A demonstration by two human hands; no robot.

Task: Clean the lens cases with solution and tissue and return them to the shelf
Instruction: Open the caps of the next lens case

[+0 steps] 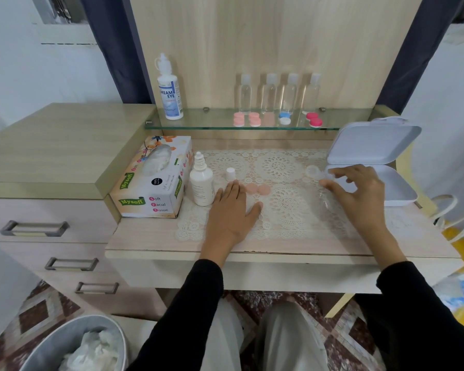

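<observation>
Lace mat (287,207): clear lens case (313,171) pinched in right grip (356,192); left grip (231,212) flat, wide.

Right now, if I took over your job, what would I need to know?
Left hand: open, flat on the lace mat, beside the pink lens case.
Right hand: seems to pinch the clear lens case by the open white box.
Small solution bottle stands uncapped, with its cap beside it and the tissue box to its left.
Done: a row of lens cases sits on the glass shelf. I cannot tell if they are clean.
Left: probably wipe the pink and clear cases, then shelve them.
</observation>
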